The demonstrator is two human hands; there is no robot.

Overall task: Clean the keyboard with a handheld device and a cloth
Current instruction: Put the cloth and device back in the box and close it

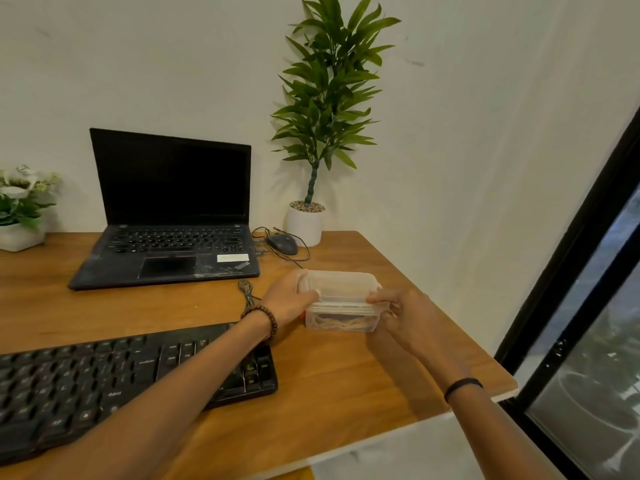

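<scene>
Noted far left a white flower pot (20, 233) with pale blooms, standing on the wooden counter (346, 375) against the wall. Logged the black keyboard (104, 382) low left, lying flat at the near counter edge, its right end partly covered by the left forearm crossing above it. Saw behind it an open black laptop (169, 216), screen dark, well apart from the keyboard. Found a small bundled cable (246, 292) between laptop and keyboard, just left of the left wrist. Marked a beaded bracelet (266, 318) on that wrist. Caught the left hand (289, 299) gripping the left end of a clear plastic container (341, 318), fingers curled round it. Placed a dark wired mouse (283, 244) behind, right of the laptop, just beside a tall leafy potted plant (311, 133) at the wall. Found the container resting on the counter right of the keyboard, apart from it, lid (341, 285) on top; made out pale cord-like loops and something dark inside, could not tell what. Caught the right hand (405, 317) pinching the lid's right edge with thumb and fingertips. Marked a black wristband (462, 386) on the right wrist. Noted far right a black-framed window (588, 341) past the counter's end.
</scene>
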